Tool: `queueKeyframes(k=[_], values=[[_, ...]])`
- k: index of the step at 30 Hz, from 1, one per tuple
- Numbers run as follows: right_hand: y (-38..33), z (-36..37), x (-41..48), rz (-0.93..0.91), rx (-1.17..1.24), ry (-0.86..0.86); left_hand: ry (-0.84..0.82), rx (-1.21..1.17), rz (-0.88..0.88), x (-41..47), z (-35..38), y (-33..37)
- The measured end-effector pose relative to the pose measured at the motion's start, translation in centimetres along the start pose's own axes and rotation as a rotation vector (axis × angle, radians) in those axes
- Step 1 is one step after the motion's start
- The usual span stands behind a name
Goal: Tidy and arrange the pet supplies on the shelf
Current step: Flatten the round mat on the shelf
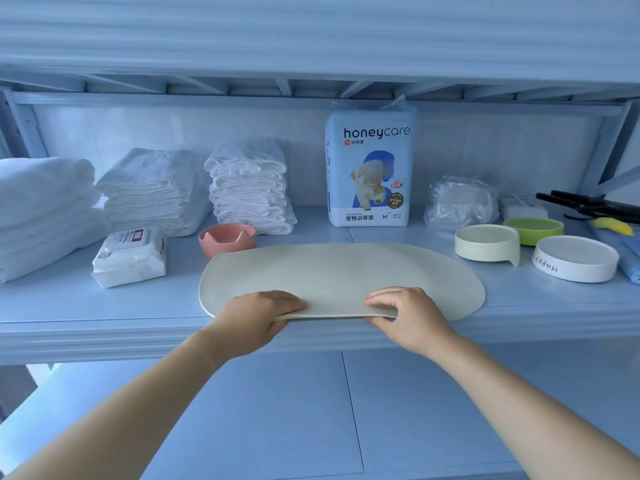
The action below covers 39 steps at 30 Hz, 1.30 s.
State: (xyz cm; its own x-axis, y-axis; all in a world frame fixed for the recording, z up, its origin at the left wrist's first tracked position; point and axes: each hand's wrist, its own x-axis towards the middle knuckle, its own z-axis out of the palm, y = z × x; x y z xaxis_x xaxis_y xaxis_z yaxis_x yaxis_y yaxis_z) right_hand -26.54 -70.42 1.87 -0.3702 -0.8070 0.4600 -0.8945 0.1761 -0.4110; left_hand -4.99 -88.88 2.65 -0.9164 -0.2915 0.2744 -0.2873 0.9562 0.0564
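A pale oval feeding mat lies flat on the middle of the shelf, its near edge lifted slightly over the shelf front. My left hand pinches that near edge, fingers on top and thumb under. My right hand grips the same edge a little to the right. A pink cat-ear bowl stands just behind the mat's left end. A cream bowl, a green bowl and a white bowl sit at the right.
A honeycare pad pack stands upright at the back. Folded white pads are stacked at the left, with a wipes pack in front. A plastic bag and black scissors lie at the right.
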Motion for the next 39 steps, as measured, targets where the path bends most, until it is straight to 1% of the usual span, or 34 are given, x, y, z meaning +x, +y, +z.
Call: queueKeyframes(k=[4, 7, 10, 13, 16, 18, 20, 23, 25, 27, 29, 31, 35, 39], values=[[-0.1, 0.4, 0.1, -0.056, 0.033, 0.055, 0.0, -0.013, -0.058, -0.5, 0.1, -0.8], [-0.6, 0.5, 0.7, -0.065, 0.047, 0.043, -0.014, -0.009, -0.092, 0.2, -0.2, -0.8], [-0.6, 0.3, 0.9, -0.034, 0.054, 0.01, 0.003, -0.072, -0.103, 0.4, -0.4, -1.0], [-0.5, 0.0, 0.9, -0.033, 0.022, -0.026, 0.024, -0.103, -0.077, 0.2, -0.1, -1.0], [-0.6, -0.4, 1.0, -0.064, -0.087, -0.053, 0.07, -0.14, -0.096, 0.4, 0.1, -0.7], [-0.7, -0.7, 1.0, -0.074, -0.126, -0.039, 0.077, -0.165, -0.104, 0.6, 0.0, -0.5], [-0.7, -0.9, 1.0, -0.072, -0.114, -0.025, 0.078, -0.181, -0.084, 0.6, -0.1, -0.4], [-0.6, -1.1, 0.8, -0.014, -0.055, -0.086, 0.009, -0.213, -0.03, 0.2, 0.1, -0.5], [-0.3, -1.3, 0.9, 0.055, 0.008, -0.161, -0.084, -0.248, -0.041, -0.1, -0.1, -0.7], [0.1, -1.5, 1.1, 0.097, 0.046, -0.219, -0.149, -0.335, -0.072, -0.2, -0.3, -0.8], [0.4, -1.8, 1.4, 0.122, 0.075, -0.269, -0.159, -0.4, -0.084, 0.3, -0.5, -0.7], [0.6, -2.0, 1.7, 0.139, 0.122, -0.302, -0.151, -0.402, -0.109, 1.1, -0.2, -0.5], [0.9, -1.7, 2.7, 0.128, 0.197, -0.32, -0.152, -0.344, -0.144, 3.3, 0.6, -0.4], [1.6, -0.6, 4.3, 0.047, 0.168, -0.239, -0.142, -0.319, -0.141, 5.4, 1.2, -0.8]])
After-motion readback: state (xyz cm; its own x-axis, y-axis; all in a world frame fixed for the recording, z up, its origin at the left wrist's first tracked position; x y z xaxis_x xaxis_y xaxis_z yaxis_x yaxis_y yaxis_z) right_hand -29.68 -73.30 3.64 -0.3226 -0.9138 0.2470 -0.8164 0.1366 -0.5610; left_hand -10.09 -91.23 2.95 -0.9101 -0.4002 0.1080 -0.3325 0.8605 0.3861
